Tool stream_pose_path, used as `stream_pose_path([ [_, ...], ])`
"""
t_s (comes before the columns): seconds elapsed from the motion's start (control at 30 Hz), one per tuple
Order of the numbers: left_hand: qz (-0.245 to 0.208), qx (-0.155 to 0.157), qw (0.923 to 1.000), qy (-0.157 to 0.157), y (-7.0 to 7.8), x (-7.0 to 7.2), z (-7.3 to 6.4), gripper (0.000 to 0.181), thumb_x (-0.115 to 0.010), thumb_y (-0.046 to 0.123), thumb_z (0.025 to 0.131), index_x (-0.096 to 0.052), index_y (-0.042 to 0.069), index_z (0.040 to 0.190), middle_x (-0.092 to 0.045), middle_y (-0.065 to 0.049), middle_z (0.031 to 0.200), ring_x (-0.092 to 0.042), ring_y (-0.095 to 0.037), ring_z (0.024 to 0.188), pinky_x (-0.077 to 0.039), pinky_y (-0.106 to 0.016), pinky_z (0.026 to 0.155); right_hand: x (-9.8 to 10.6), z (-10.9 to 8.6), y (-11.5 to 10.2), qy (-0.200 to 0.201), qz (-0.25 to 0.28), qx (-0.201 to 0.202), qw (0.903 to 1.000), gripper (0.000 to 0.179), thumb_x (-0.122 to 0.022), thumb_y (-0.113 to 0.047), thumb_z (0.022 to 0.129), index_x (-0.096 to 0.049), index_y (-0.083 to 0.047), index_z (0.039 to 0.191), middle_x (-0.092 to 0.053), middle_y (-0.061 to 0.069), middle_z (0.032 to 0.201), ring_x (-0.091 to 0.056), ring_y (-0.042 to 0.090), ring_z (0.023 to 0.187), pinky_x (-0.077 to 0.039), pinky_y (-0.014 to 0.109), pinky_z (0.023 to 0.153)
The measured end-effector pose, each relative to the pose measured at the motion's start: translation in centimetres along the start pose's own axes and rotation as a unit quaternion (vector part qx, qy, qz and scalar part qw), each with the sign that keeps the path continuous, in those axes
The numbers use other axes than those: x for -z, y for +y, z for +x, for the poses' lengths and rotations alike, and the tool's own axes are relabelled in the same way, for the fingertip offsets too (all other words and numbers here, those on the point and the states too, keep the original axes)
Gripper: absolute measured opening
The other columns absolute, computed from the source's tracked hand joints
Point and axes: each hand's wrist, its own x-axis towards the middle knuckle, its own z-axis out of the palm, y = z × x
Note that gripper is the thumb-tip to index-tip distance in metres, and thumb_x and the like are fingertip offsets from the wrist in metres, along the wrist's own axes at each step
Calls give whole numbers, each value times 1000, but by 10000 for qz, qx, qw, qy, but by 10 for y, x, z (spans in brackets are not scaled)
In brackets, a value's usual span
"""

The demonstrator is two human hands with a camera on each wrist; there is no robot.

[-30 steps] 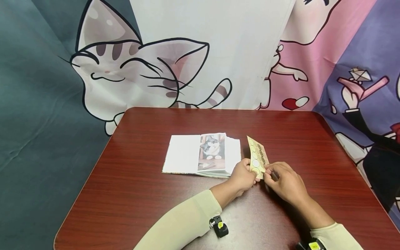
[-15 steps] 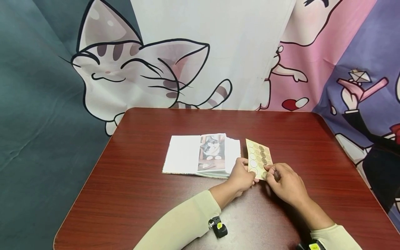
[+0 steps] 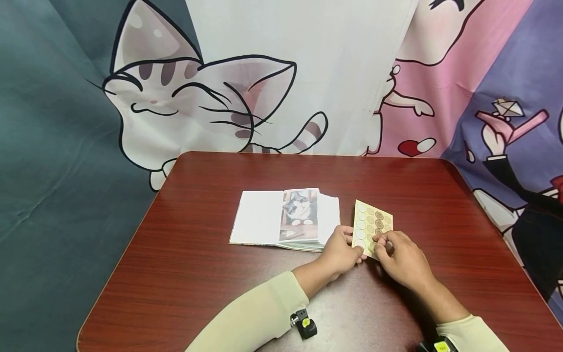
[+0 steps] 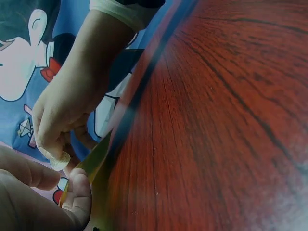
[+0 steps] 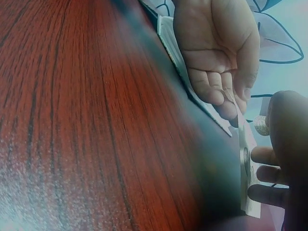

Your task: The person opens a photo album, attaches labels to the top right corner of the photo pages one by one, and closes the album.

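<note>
the right hand (image 3: 402,256) is pinching a gold round sticker (image 4: 59,161) between thumb and fingertips; both wrist views are showing it apart from the sheet. the left hand (image 3: 343,253) is pinching the yellow sticker sheet (image 3: 368,226) near its lower left corner, thumb lying on the face. the sheet is tilting above the table, just right of an open photo album (image 3: 259,215).

progress, by judgement: one sticker is sitting free in the fingers. the pale circles down the sheet's left column are probably marking vacated spots, though this is not certain. darker rounds are showing farther right, so further stickers are likely remaining. no sticker is showing on the album's visible pages, and the freed one is not yet resting on any other surface.

the table (image 3: 176,269) is presenting a reddish-brown wood grain, rounded far corners and a glare patch toward the near side. the album is lying flat, displaying a cat photograph (image 3: 300,215). behind, a printed backdrop (image 3: 352,49) is hanging with slight creases, bearing a smiling cartoon cat (image 3: 158,110) and, to the right, pink and purple areas.
</note>
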Motion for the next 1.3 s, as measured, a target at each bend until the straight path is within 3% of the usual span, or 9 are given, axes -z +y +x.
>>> stream_pose_path([
  [0.13,292,57,9995,-91,2,4,-6,42,-64,-16,89,-51,1,126,-62,-8,96,-69,-24,65,-60,-33,59,0,1,0,-96,-5,-76,9999,15,-64,-10,86,-58,-23,81,-72,0,101,-54,14,78,-44,38,59],
  [0.3,1660,-68,9859,-182,9,12,-14,43,-69,-3,90,-56,3,131,-70,-8,108,-60,-13,49,-54,-26,47,-1,2,2,-142,-7,-101,9998,17,-64,-10,87,-57,-24,80,-72,0,101,-54,13,77,-45,37,60],
  [0.43,3306,-262,9428,-354,20,16,-19,49,-72,14,92,-56,11,138,-76,-4,88,-59,-10,42,-52,-23,51,0,2,3,-155,-13,-112,9998,18,-64,-9,87,-56,-24,79,-74,0,102,-53,12,75,-44,36,59],
  [0.5,4047,-449,9126,-385,25,17,-21,49,-74,22,92,-58,17,138,-75,-1,84,-66,-8,57,-53,-24,62,1,2,3,-170,-6,-151,9997,18,-64,-9,87,-56,-24,79,-74,0,103,-53,13,75,-44,36,59],
  [0.6,4600,-754,8837,-414,29,20,-25,44,-74,30,93,-61,24,135,-75,1,100,-68,-9,84,-54,-28,73,2,2,1,-161,6,-231,9996,17,-65,-10,88,-57,-23,80,-74,2,104,-54,14,75,-44,38,59],
  [0.7,4728,-1220,8709,-560,33,24,-29,37,-71,31,95,-64,25,131,-74,5,108,-64,-5,88,-53,-28,76,4,2,1,-146,14,-318,9994,15,-66,-13,89,-59,-23,82,-72,4,103,-55,16,75,-45,39,60],
  [0.87,4683,-2100,8525,-995,42,38,-39,30,-66,27,98,-66,21,127,-65,15,85,-55,4,72,-47,-19,72,4,2,1,-138,15,-418,9990,12,-68,-14,90,-60,-21,84,-69,6,101,-55,18,72,-44,40,59],
  [0.97,4790,-2547,8320,-1157,47,47,-45,29,-64,27,100,-66,19,127,-60,15,82,-54,4,73,-46,-17,72,3,2,3,-140,13,-423,9990,11,-69,-15,90,-61,-21,85,-69,6,99,-55,18,72,-44,39,58],
  [1.3,5470,-3501,7523,-1106,53,78,-60,31,-62,33,103,-65,20,131,-65,7,132,-55,-11,127,-40,-27,109,1,6,0,-134,42,-454,9989,3,-68,-20,95,-67,-17,95,-67,10,97,-63,27,80,-49,51,63],
])
